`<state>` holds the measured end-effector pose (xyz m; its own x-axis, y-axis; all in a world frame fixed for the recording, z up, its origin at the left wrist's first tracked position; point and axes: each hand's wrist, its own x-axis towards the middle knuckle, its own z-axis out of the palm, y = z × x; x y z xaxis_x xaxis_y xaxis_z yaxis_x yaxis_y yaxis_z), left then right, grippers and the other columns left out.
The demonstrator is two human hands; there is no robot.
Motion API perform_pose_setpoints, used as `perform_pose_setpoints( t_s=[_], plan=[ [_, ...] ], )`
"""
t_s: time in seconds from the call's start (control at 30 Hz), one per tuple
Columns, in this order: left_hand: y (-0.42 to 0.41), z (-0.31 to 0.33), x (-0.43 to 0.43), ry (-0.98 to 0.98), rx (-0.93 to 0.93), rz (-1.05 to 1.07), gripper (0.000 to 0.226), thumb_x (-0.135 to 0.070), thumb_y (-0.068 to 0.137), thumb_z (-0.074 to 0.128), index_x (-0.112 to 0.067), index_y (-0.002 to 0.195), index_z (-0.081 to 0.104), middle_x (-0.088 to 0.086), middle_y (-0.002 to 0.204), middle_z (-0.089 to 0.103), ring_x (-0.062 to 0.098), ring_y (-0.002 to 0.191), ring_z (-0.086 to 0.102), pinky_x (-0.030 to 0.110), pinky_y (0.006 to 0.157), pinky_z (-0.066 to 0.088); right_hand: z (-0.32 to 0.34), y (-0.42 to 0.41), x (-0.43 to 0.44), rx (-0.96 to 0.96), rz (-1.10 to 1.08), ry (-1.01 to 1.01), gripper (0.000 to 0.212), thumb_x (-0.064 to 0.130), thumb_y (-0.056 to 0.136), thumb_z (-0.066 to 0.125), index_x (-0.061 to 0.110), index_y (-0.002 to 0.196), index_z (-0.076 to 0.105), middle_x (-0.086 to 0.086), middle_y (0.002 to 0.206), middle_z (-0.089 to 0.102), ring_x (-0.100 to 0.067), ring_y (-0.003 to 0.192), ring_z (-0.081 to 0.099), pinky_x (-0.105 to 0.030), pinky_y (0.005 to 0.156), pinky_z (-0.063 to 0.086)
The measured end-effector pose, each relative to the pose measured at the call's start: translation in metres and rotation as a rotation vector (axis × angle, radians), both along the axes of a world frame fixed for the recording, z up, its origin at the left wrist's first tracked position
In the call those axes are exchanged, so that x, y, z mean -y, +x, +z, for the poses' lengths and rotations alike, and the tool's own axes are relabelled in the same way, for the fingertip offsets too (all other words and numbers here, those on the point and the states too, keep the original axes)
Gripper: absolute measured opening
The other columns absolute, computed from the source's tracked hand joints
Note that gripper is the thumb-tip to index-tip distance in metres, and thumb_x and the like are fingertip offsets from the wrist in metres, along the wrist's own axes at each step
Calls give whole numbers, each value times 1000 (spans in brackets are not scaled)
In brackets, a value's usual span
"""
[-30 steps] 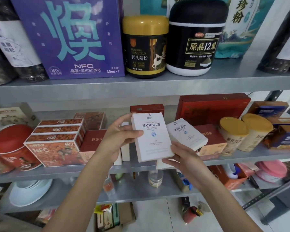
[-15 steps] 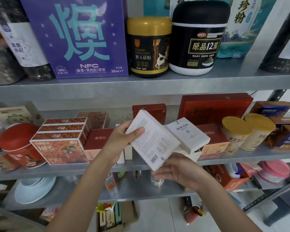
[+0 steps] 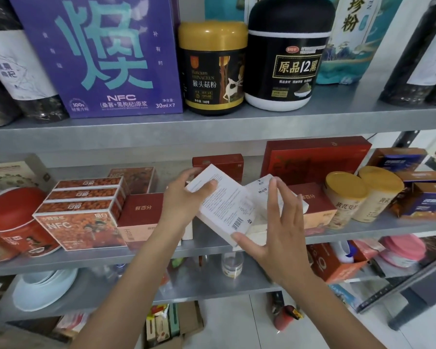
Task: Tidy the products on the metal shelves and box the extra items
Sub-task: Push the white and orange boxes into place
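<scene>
On the middle metal shelf [image 3: 86, 260], at the far left, a red round tin [image 3: 13, 212] stands; just beside it on the right is a stack of orange boxes [image 3: 83, 212] with "NFC" on the front; then comes a dark red box [image 3: 141, 212], touching the stack. Above them, on the upper shelf, a big purple box [image 3: 98, 56] stands next to a jar with a gold lid [image 3: 213, 66] and a black jar [image 3: 290, 54].

The left hand [image 3: 184, 200] is in front of the middle shelf and grips a white box [image 3: 222, 205]; the thumb presses on the printed back face and the other fingers curl behind the top edge; the box is in the air, tilted, with the barcode at its lower corner. Just to the right a second white box [image 3: 259, 195] lies partly behind the first one, also tilted; what carries it is hidden.

The right hand [image 3: 280, 238] is near the viewer, with fingers straight and a little spread; the fingertips [image 3: 273, 183] rest on the second white box and the thumb touches the lower corner of the first one.

Far behind the hands a large red box [image 3: 315, 157] leans at the back of the shelf; to the right two tubs with yellow lids [image 3: 345, 197] stand side by side; blue and orange boxes [image 3: 428, 202] are piled at the far right.
</scene>
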<state>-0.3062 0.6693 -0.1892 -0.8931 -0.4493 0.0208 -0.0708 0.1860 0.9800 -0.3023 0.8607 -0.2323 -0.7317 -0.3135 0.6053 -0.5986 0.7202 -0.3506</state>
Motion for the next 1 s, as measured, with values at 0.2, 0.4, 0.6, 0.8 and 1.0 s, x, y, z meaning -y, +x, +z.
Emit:
perform_pose_setpoints(
  t_s=[0.2,0.4,0.6,0.8,1.0],
  plan=[
    [-10,-1,-26,-4,56,-83,26,-37,94,61,-27,118,56,-2,105,68,11,80,64,19,50,47,-7,-4,-9,-41,26,197,68,44,72,80,10,127,60,-13,128,63,-34,116,61,-53,102,44],
    [-19,-2,-44,392,160,-253,52,-62,87,41,-23,118,57,7,108,67,22,97,68,33,84,58,11,-55,-46,231,34,-337,34,16,97,55,9,130,54,2,101,64,-2,73,61,-10,54,47],
    [-38,-35,-63,583,381,-190,12,-21,96,61,-12,103,61,8,101,67,19,93,63,34,89,52,3,-121,-69,736,-187,-359,34,25,99,40,5,116,61,-9,100,62,-27,98,55,-38,83,44],
    [-53,-50,-71,645,439,-150,23,-28,87,71,-12,102,63,9,99,72,22,88,67,31,65,52,13,-148,-58,1022,-256,-272,46,40,93,58,6,124,59,-15,122,62,-28,106,59,-35,87,46],
    [-64,-50,-77,650,492,-154,42,-38,82,75,-11,111,62,12,106,71,28,97,67,44,82,57,13,-139,-41,1205,-145,-240,38,49,89,64,12,98,62,-2,89,67,-17,77,63,-25,58,46]
  ],
)
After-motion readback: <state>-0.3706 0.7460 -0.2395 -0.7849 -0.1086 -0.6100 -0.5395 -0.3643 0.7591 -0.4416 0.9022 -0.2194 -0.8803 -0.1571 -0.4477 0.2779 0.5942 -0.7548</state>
